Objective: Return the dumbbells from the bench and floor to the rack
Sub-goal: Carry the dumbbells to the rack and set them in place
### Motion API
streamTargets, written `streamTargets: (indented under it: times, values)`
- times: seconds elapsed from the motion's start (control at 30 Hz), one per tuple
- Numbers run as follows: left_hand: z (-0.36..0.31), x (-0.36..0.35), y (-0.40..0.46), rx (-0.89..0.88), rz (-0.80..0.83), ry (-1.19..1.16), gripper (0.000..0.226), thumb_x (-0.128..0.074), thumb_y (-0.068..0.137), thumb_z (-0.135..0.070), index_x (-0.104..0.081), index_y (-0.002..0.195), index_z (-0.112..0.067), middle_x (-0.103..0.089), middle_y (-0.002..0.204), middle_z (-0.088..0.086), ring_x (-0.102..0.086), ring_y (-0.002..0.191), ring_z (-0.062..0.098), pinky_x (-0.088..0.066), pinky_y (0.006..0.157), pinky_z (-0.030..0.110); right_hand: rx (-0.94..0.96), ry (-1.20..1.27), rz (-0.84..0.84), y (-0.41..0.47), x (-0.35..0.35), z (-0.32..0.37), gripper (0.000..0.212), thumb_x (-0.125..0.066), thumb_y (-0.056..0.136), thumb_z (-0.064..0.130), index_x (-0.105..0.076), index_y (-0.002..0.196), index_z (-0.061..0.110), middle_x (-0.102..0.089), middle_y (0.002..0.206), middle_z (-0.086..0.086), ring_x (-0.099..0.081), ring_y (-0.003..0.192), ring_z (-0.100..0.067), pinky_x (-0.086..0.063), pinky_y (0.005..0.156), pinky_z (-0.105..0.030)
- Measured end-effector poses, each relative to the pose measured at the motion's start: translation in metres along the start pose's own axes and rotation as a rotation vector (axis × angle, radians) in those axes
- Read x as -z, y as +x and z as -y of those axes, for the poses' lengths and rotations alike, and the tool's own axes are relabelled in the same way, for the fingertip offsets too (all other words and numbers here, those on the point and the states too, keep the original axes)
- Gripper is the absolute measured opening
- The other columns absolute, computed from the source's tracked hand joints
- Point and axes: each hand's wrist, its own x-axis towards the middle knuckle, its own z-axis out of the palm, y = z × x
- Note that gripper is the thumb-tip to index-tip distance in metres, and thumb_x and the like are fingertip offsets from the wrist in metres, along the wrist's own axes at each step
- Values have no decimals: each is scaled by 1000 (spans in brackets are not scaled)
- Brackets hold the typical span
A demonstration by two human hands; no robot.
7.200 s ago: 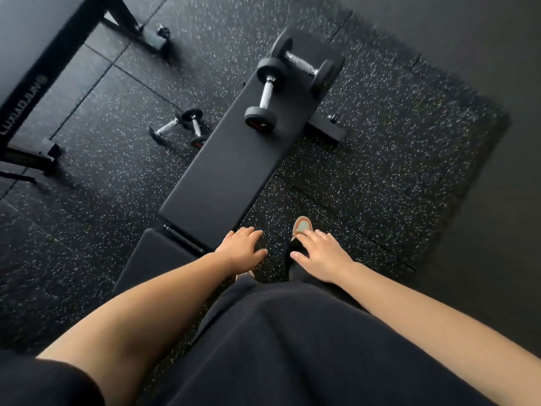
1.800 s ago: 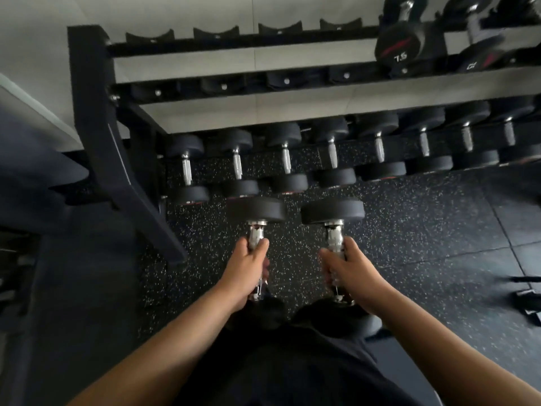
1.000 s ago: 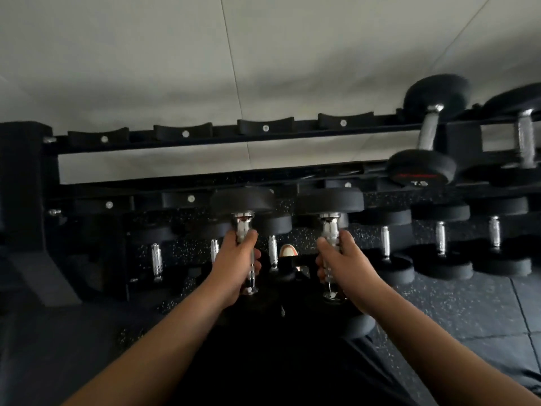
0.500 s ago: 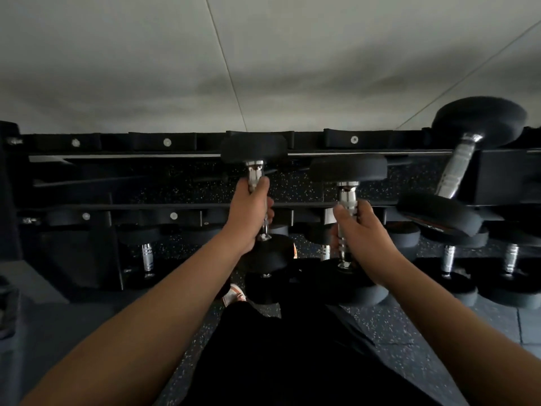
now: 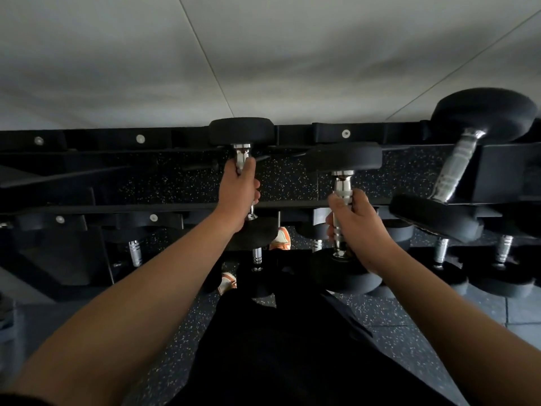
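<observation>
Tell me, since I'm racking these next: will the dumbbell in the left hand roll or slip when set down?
The dumbbell has round black heads, so it may roll unless seated in a cradle of the rack. Its chrome handle looks smooth, so the left hand might slip. It is probably heavy for its size.

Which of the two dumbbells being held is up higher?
The left hand's dumbbell: its top head reaches the rack's top rail, while the right hand's dumbbell sits lower.

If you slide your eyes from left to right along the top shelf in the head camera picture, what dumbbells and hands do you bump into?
Left hand holding a black chrome-handled dumbbell → right hand holding a matching black dumbbell → bigger black dumbbell resting tilted on the black rack's top shelf.
</observation>
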Motion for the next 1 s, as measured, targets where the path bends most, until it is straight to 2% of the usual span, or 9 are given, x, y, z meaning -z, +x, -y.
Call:
streamTargets:
  times: [0.17, 0.3, 0.47, 0.77, 0.87, 1.0]
  values:
    - [4, 3, 3, -28, -20, 55, 16, -44, 104, -38, -50, 111, -24, -52, 73, 7, -49, 55, 15, -44, 48, 28, 10, 24, -13, 18, 6, 8, 15, -53, 101, 40, -50, 101, 26, -61, 85, -9, -58, 70, -22, -52, 61, -33]
    - [6, 2, 4, -62, -28, 68, 14, -45, 104, -36, -49, 105, -23, -49, 70, 6, -47, 52, 13, -43, 46, 27, 29, 55, -49, 33, 9, 17, 12, -53, 102, 35, -50, 103, 23, -59, 82, -9, -55, 70, -23, -50, 55, -30]
    - [8, 0, 4, -58, -41, 66, 18, -44, 105, -34, -46, 111, -17, -45, 72, 9, -43, 53, 15, -41, 43, 24, 31, 50, -69, 47, 16, 21, 11, -53, 101, 37, -51, 102, 26, -61, 83, -7, -58, 70, -20, -52, 62, -34]
    - [10, 0, 4, -65, -45, 89, 20, -45, 104, -35, -45, 111, -16, -44, 73, 9, -41, 53, 15, -40, 43, 22, 26, -25, -73, 68, 22, 2, 13, -51, 103, 37, -47, 108, 25, -60, 82, -3, -57, 71, -17, -53, 70, -37]
    - [11, -2, 3, -62, -50, 99, 25, -45, 104, -38, -45, 116, -15, -44, 73, 7, -41, 53, 14, -41, 43, 22, 41, -63, -61, 68, 25, 0, 20, -49, 103, 38, -46, 116, 22, -61, 84, -3, -59, 72, -17, -55, 72, -38]
    - [13, -2, 3, -54, -51, 117, 36, -45, 103, -40, -43, 124, -10, -44, 75, 6, -42, 54, 14, -42, 44, 23, 40, -108, -72, 65, 24, 0, 32, -47, 104, 38, -44, 130, 19, -63, 97, -5, -62, 79, -16, -52, 64, -28]
